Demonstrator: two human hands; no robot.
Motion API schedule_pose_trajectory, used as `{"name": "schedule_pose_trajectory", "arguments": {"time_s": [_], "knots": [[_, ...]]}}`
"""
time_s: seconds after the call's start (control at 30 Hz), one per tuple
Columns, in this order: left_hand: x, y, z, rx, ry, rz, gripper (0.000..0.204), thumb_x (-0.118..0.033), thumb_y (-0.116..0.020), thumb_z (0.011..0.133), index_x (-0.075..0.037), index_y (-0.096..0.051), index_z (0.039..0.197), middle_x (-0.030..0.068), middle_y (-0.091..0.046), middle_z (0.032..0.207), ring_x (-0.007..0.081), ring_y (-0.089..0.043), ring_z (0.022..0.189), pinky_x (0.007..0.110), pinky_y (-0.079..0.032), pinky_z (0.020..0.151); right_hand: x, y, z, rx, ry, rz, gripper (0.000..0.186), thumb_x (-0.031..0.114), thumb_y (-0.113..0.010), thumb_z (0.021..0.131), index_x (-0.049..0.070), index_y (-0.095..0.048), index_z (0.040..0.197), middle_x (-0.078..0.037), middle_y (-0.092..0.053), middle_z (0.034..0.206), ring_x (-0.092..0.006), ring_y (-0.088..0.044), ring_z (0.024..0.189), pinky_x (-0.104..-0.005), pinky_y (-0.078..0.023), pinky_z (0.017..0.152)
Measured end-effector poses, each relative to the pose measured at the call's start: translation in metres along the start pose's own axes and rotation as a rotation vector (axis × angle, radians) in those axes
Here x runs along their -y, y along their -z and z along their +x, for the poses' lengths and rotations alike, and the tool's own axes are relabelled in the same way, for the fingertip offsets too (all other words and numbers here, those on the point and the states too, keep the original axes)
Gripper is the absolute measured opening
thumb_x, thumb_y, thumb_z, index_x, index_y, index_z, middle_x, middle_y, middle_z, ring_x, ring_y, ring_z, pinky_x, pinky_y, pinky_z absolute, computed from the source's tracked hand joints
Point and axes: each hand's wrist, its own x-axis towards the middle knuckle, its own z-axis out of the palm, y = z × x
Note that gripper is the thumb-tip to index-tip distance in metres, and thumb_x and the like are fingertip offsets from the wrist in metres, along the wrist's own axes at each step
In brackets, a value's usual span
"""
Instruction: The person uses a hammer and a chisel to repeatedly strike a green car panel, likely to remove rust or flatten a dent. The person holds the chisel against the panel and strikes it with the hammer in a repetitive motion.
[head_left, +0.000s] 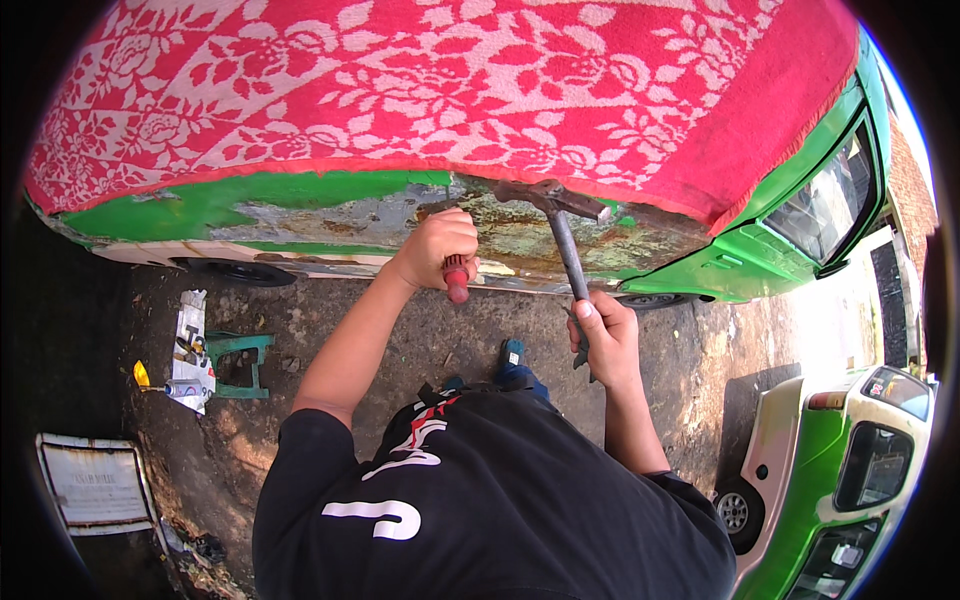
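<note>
My left hand (440,250) is closed around a red-handled tool (457,281), like a screwdriver or chisel, held at the rusted, scraped green van body panel (340,225); the tool's tip is mostly hidden. My right hand (605,335) grips a dark steel hammer (570,255) low on its handle, its head raised to the right of my left hand, over the patchy panel. A red cloth with white floral pattern (420,80) covers the van above the panel, down to just over the worked strip.
The van's green front door (740,265) is at right. A green-and-cream van (820,480) stands lower right. On the worn ground lie a green plastic stool (250,355), a light sheet (190,315) and a spray can (185,387). A framed white board (90,480) is lower left.
</note>
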Motion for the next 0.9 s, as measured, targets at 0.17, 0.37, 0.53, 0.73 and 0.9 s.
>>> {"name": "schedule_pose_trajectory", "arguments": {"time_s": [0.17, 0.37, 0.53, 0.73, 0.9], "knots": [[0.002, -0.001, 0.0, -0.015, -0.011, -0.009, 0.029, 0.0, -0.064, 0.054, -0.006, -0.035, 0.057, 0.0072, -0.036, 0.057, 0.0272, -0.04, 0.055, 0.038, -0.035, 0.056, 0.003, -0.001, 0.001, 0.002, -0.002, -0.001, 0.032, 0.027, -0.06, 0.098, 0.001, -0.06, 0.079, 0.002, -0.054, 0.059, -0.0061, -0.05, 0.052, -0.0247, -0.039, 0.048], [0.002, 0.002, 0.003, -0.026, 0.014, -0.01, 0.029, 0.001, -0.063, 0.055, -0.006, -0.036, 0.056, 0.0062, -0.036, 0.056, 0.0269, -0.039, 0.055, 0.038, -0.034, 0.054, -0.001, 0.001, -0.001, 0.012, 0.025, -0.085, 0.03, 0.027, -0.062, 0.096, 0.0, -0.063, 0.082, -0.002, -0.056, 0.059, -0.0076, -0.053, 0.053, -0.0251, -0.041, 0.05], [0.005, 0.006, 0.004, -0.171, 0.07, -0.054, 0.029, 0.001, -0.064, 0.06, -0.004, -0.036, 0.059, 0.0082, -0.037, 0.056, 0.0269, -0.037, 0.054, 0.038, -0.031, 0.05, -0.011, 0.002, -0.014, 0.05, 0.298, -0.243, 0.03, 0.029, -0.068, 0.089, -0.001, -0.066, 0.086, -0.009, -0.059, 0.061, -0.0176, -0.06, 0.053, -0.0285, -0.045, 0.053], [0.01, 0.001, 0.004, -0.217, 0.103, -0.058, 0.029, 0.003, -0.062, 0.061, -0.003, -0.033, 0.06, 0.0082, -0.031, 0.057, 0.0251, -0.035, 0.055, 0.037, -0.029, 0.05, -0.006, 0.0, -0.011, 0.117, 0.642, -0.472, 0.031, 0.034, -0.073, 0.083, 0.004, -0.065, 0.08, -0.01, -0.061, 0.063, -0.0293, -0.059, 0.053, -0.0372, -0.044, 0.051], [0.014, 0.001, 0.004, -0.258, 0.117, -0.068, 0.03, 0.003, -0.061, 0.06, -0.003, -0.032, 0.06, 0.0077, -0.028, 0.058, 0.0238, -0.033, 0.055, 0.036, -0.028, 0.05, 0.0, -0.008, -0.012, 0.079, 0.658, -0.49, 0.029, 0.033, -0.074, 0.081, 0.005, -0.065, 0.081, -0.008, -0.063, 0.064, -0.0271, -0.06, 0.054, -0.0377, -0.045, 0.053]]}}
